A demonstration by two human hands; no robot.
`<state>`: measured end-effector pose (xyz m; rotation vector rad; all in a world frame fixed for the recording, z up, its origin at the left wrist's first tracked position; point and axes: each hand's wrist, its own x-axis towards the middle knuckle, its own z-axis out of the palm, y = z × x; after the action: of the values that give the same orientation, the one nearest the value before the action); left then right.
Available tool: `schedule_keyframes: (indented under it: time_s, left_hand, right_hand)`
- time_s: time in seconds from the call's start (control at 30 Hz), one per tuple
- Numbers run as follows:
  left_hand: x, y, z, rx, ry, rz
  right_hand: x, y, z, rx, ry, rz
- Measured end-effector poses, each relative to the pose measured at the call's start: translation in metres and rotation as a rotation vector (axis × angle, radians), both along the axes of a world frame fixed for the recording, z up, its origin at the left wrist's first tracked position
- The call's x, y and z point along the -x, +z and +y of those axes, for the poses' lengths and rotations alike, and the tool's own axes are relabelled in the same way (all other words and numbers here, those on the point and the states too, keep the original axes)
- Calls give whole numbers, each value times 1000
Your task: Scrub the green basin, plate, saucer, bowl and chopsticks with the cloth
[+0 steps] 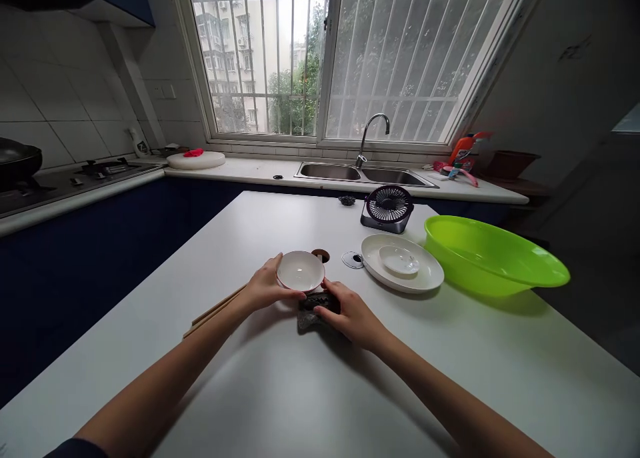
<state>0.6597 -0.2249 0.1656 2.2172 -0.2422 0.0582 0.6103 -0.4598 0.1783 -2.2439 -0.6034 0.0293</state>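
Observation:
My left hand (265, 288) grips the left rim of a small white bowl (301, 270) with a reddish edge, holding it just above the white table (280, 385). My right hand (350, 315) is closed on a dark grey cloth (313, 308) that lies on the table right under and in front of the bowl; its fingers also touch the bowl's near rim. A pair of wooden chopsticks (215, 309) lies on the table beneath my left forearm.
To the right stand a white plate (425, 278) with a small white dish (399, 259) on it and a big green basin (495, 253). A black desk fan (388, 209) stands behind them. A sink (365, 173), tap and window lie beyond; a stove sits at the left.

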Motion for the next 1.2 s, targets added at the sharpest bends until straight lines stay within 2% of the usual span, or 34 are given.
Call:
schedule_keyframes:
  time_s: [0.17,0.3,0.47,0.57,0.67,0.83,0.93,1.07,1.2]
  left_hand:
    - [1,6,0,58,-13,-20]
    - [2,7,0,47,-10,-5]
    - [3,8,-2,36,39,20]
    - [3,7,-2,-3,26,17]
    - [4,5,-2,-17,6,-20]
    - [7,5,-4,-28,-57,-70]
    - [9,5,-9,-38,-61,-57]
    - [11,2,-13,0,-31,-87]
    - [12,2,-16,21,-6,-105]
  right_hand:
    - [3,-4,-1,51,69,23]
    - [7,1,-2,174,120,36]
    - [8,5,-4,277,158,-70]
    - [4,11,-9,250,207,-84]
    - [-2,27,-18,164,226,-42]
    - [-13,58,-35,59,116,-71]
    - [-23,68,-37,-24,29,-135]
    - [-41,63,-21,-72,-34,-242]
    - [-55,46,8,66,1,-332]
